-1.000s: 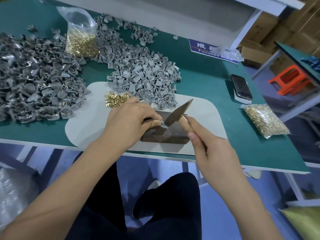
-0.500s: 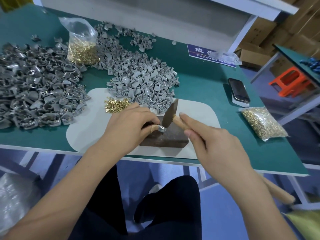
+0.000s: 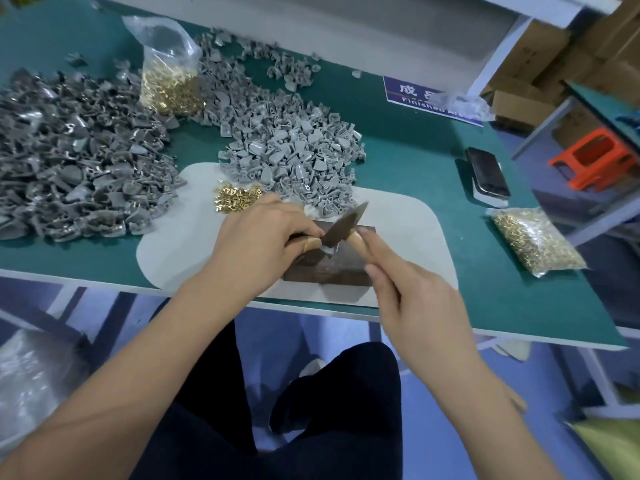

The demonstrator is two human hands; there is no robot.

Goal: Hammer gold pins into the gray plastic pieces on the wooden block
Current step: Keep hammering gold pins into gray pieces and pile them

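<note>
Nearest, the right hand (image 3: 415,306) grips the wooden handle of a hammer (image 3: 341,227), its dark head tilted down onto a gray plastic piece (image 3: 327,251). The left hand (image 3: 263,240) pinches that piece, holding it on the wooden block (image 3: 329,268), just left of the hammer head. Beyond lie loose gold pins (image 3: 235,200) and a heap of gray pieces (image 3: 294,150). At right, a flat plastic bag (image 3: 536,242) holds gold pins; farther back, an upright bag (image 3: 169,67) holds more.
</note>
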